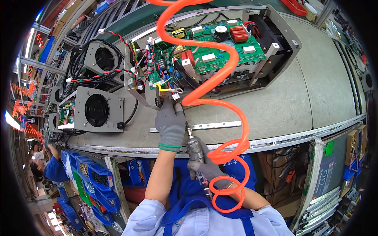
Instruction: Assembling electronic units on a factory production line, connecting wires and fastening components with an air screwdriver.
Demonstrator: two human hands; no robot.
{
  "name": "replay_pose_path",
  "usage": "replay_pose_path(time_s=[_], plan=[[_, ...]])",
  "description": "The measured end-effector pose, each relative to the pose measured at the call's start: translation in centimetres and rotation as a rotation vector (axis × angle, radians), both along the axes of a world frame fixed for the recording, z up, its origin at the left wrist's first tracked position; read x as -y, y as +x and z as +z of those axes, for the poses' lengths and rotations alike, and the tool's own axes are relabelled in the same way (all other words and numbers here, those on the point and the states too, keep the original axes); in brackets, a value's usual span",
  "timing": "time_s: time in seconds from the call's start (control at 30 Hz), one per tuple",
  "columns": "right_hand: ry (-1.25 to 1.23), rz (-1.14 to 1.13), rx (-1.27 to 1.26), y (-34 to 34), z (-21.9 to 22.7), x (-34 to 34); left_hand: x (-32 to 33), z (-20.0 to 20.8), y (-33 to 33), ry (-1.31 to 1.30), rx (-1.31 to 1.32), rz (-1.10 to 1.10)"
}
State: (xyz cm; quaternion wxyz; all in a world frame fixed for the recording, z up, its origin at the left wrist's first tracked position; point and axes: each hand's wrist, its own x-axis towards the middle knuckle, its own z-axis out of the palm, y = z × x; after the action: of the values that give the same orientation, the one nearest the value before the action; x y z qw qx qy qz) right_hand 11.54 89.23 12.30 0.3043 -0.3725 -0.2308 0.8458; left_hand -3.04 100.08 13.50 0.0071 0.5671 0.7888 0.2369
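Observation:
My left hand [170, 122], in a grey glove with a green cuff, reaches to the near edge of an open metal chassis [289, 33]. Its fingers are closed at the panel edge; what they grip is hidden. Just above them are a yellow wire with a ring terminal [168, 90] and a white connector [175, 96]. My right hand [210, 168], also gloved, is wrapped round a pneumatic screwdriver [194, 147], its bit pointing up beside my left wrist. Inside the chassis lies a green circuit board [220, 59] with red and white parts and bundled wires.
An orange coiled air hose [232, 106] hangs across the chassis and my right forearm. Grey fan housings [82, 112] and black cables stand at left. A metal strip [210, 126] lies on the bench. Blue parts bins [100, 177] hang below left, near another person [55, 167].

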Motion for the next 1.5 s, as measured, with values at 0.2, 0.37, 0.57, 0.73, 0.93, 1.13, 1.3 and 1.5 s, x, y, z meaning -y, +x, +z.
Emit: replay_pose_path(time_s=[0.2, 0.37, 0.57, 0.73, 0.93, 1.13, 1.3, 1.5], plan=[[0.144, 0.087, 0.057, -0.7, -1.1, 0.3, -0.4, -1.0, -0.2, 0.003, -0.078, -0.059], [0.136, 0.03, 0.041, -1.2, -0.2, 0.3, -0.7, -1.6, -0.7, -0.157, 0.02, 0.026], [0.109, -0.072, 0.036, -1.8, 0.0, 0.3, -0.9, -1.2, -0.3, -0.037, -0.134, 0.004], [0.114, -0.023, 0.064, -2.0, 0.0, -0.1, -1.1, -1.3, -0.3, -0.053, -0.127, 0.013], [0.089, 0.028, 0.061, -1.8, -1.1, 0.3, -1.2, -1.0, 0.0, -0.144, -0.117, 0.049], [0.117, 0.045, 0.127, -0.2, 1.5, 0.3, -1.3, -2.5, -0.9, 0.021, -0.134, -0.042], [0.174, 0.365, 0.269, 7.1, 4.2, -0.5, 0.6, -0.2, -0.2, -0.054, 0.001, -0.051], [0.179, -0.309, 0.412, 18.4, 4.3, -0.1, 1.1, -1.6, 1.1, 0.119, 0.028, -0.005]])
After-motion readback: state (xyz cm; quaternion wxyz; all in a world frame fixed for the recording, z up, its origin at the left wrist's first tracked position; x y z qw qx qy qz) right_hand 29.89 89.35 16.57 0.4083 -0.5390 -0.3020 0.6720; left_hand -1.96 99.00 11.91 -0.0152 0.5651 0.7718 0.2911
